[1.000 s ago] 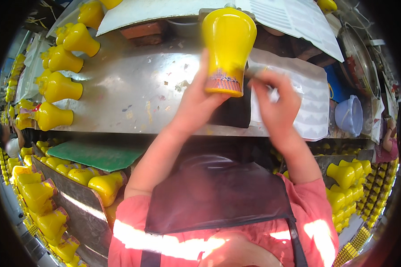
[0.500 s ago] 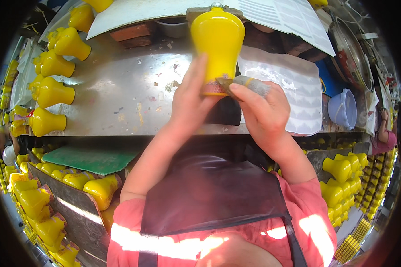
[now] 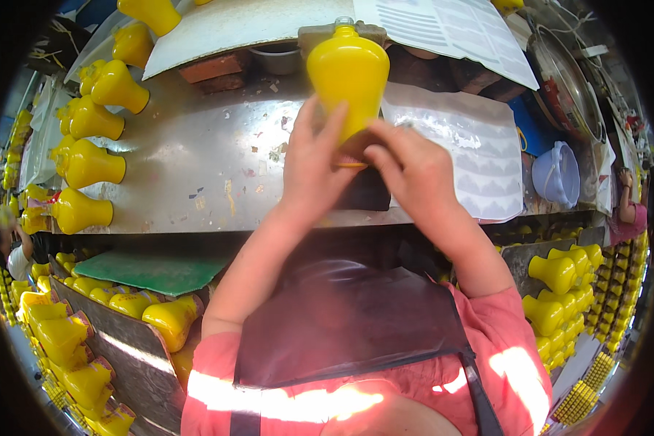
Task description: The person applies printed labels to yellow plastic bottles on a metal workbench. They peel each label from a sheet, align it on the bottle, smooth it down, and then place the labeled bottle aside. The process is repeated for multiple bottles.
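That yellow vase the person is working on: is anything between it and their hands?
Nothing visible. The left hand and the right hand both touch the lower end of the yellow vase directly, above the metal table.

One head-worn fisheye looks steeply down, close over the metal worktable
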Demonstrator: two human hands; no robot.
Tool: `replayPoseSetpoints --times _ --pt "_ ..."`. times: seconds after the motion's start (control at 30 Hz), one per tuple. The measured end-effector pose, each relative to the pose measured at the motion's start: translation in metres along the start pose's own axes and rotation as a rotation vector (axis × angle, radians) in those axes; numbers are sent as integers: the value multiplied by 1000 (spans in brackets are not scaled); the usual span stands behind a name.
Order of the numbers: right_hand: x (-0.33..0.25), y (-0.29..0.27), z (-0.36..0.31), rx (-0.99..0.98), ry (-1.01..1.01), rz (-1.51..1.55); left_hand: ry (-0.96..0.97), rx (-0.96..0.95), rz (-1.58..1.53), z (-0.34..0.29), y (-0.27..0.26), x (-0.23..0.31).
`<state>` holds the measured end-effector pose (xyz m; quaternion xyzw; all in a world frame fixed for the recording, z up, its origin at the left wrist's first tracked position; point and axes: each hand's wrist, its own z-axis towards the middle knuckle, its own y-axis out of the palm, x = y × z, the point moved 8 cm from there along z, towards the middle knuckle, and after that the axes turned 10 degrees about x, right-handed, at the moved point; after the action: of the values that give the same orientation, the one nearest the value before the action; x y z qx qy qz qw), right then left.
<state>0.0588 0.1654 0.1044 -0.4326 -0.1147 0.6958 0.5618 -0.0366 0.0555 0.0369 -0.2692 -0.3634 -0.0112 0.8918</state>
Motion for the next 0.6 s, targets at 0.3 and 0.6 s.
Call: replayPoseSetpoints --times 0.3,0.6 --pt "45 9 -20 96 302 179 -345 -77 -347 28 13 -22" --pt "55 2 -21 133 327 267 -804 -173 -1000 56 46 -31"
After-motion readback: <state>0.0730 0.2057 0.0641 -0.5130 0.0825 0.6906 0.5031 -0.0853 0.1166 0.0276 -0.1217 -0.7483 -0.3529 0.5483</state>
